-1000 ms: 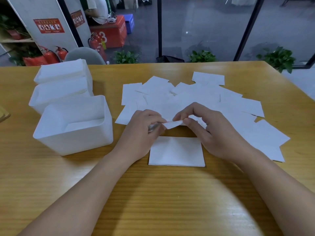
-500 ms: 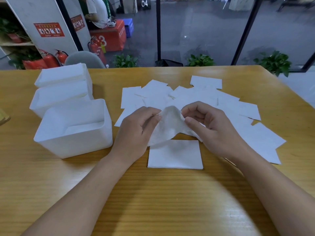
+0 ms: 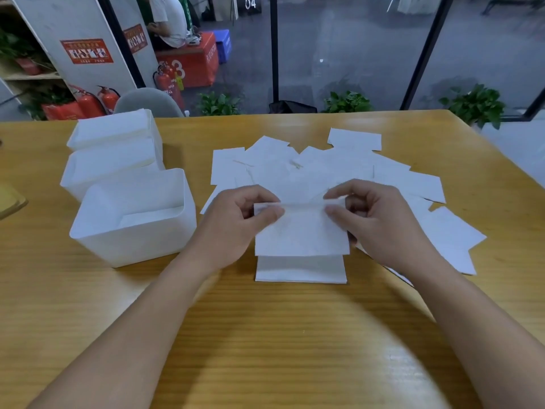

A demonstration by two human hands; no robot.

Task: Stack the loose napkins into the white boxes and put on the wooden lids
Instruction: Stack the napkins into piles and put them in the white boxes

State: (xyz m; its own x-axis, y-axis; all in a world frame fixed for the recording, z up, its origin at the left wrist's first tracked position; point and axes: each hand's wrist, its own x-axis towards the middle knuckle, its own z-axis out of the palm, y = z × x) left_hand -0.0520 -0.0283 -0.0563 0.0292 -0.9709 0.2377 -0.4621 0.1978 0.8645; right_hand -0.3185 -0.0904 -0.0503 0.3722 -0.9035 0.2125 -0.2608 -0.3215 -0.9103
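Wooden tabletop (image 3: 265,335) fills the room's near side, with a glass wall and potted plants behind it. Both hands work above a small neat stack of napkins (image 3: 300,271) lying flat near the table's front. The left hand (image 3: 236,225) and the right hand (image 3: 380,222) each pinch a top corner of 1 napkin (image 3: 300,231) between thumb and fingers, holding it stretched just over that stack.

Judging by the layout, the job is barely begun. A wide scatter of loose napkins (image 3: 398,178) still covers the table beyond the hands. 3 white boxes (image 3: 132,219) sit in a row at the left; the nearest looks empty, and what the 2 behind it hold I cannot tell. No lid is on any box; a wooden edge (image 3: 11,202) at the far left may be a lid.

Readable writing: "04" (image 3: 250,2) on a dark sign outside, and a white "3" on the red crate (image 3: 191,63). The red posters' text is too small to read.
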